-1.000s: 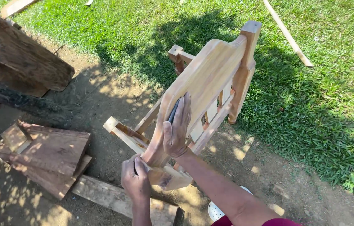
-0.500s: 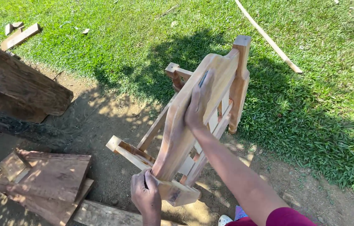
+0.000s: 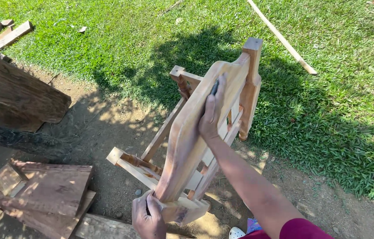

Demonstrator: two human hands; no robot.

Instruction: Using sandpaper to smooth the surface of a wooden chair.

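A pale wooden chair [image 3: 182, 146] lies tipped on its side on the dirt, its legs pointing toward the grass. My right hand [image 3: 211, 113] presses a small dark sanding piece [image 3: 214, 87] flat against the chair's broad curved top rail, near the far end. My left hand [image 3: 148, 217] grips the near corner post of the chair at the bottom of the view.
Rough dark wood slabs [image 3: 14, 95] lie at the left, with stacked reddish boards [image 3: 49, 190] nearer. A plank [image 3: 103, 228] lies under the chair's near end. A long thin strip [image 3: 282, 37] and offcuts [image 3: 10, 35] rest on the grass.
My right hand slid the sanding piece up the top rail from its near end to its far end. My left hand kept its grip on the corner post.
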